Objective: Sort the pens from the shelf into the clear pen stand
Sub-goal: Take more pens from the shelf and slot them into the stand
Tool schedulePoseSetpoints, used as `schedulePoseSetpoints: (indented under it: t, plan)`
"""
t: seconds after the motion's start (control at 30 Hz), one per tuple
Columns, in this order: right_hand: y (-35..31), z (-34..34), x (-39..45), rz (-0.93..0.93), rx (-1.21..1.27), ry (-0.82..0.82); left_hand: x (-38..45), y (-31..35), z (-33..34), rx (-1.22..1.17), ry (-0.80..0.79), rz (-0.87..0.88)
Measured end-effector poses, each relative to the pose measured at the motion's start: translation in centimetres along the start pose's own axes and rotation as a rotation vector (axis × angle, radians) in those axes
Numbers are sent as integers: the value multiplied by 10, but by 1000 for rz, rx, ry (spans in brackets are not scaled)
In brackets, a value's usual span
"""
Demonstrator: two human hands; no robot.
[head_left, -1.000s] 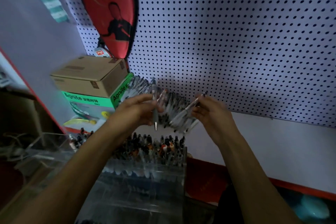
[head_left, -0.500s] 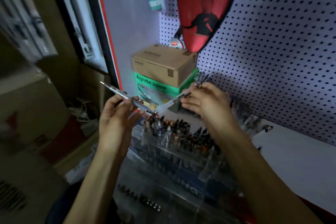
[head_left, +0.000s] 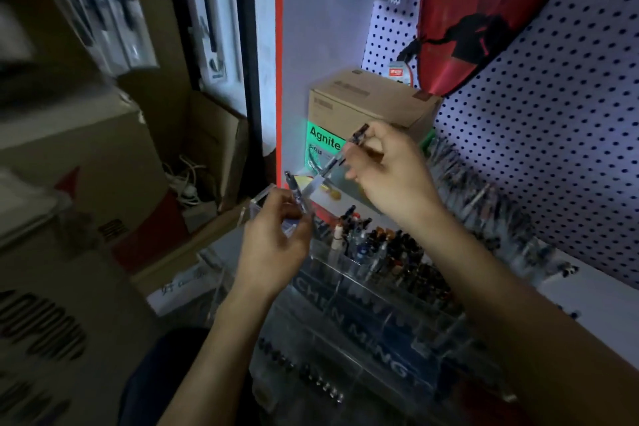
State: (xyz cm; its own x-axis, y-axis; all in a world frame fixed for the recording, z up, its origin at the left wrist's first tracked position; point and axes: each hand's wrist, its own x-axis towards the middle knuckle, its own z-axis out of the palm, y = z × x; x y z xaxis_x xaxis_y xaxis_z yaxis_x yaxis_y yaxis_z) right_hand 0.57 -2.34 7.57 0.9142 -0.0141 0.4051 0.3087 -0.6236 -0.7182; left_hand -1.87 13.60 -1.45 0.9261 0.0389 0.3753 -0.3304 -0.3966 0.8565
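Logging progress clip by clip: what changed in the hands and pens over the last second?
The left hand and right hand drew apart, each now holding one pen: the left hand's pen has swung more upright over the clear pen stand, while the right hand's pen stays slanted. The view swung left. The stand's pens and the pile of pens on the shelf are unchanged.

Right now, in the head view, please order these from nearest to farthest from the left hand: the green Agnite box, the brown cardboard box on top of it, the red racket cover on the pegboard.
From the left hand, which holds a pen:
1. Green Agnite box, just above and right of it.
2. Brown cardboard box, stacked on the green one, higher up.
3. Red racket cover, hanging on the pegboard, far upper right.
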Motion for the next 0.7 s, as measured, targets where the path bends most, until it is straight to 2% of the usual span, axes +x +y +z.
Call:
schedulePoseSetpoints:
  t: [0.1, 0.2, 0.37, 0.5, 0.6, 0.7]
  plan:
    - [2, -4, 6, 9, 6, 57, -1, 0, 1, 66, -24, 6]
    - [9, -4, 9, 55, -70, 20, -4, 2, 3, 147, -69, 15]
    - [18, 9, 5, 87, -299, -307, -3, -4, 7, 243, -85, 45]
    - [30, 23, 5, 181, -367, -469, -1, -1, 6, 141, -31, 64]
    - [29, 21, 5, 203, -331, -490, 4, -2, 9, 123, 13, 112]
    - [24, 16, 6, 166, -229, -392, 9, -3, 12, 108, 37, 80]
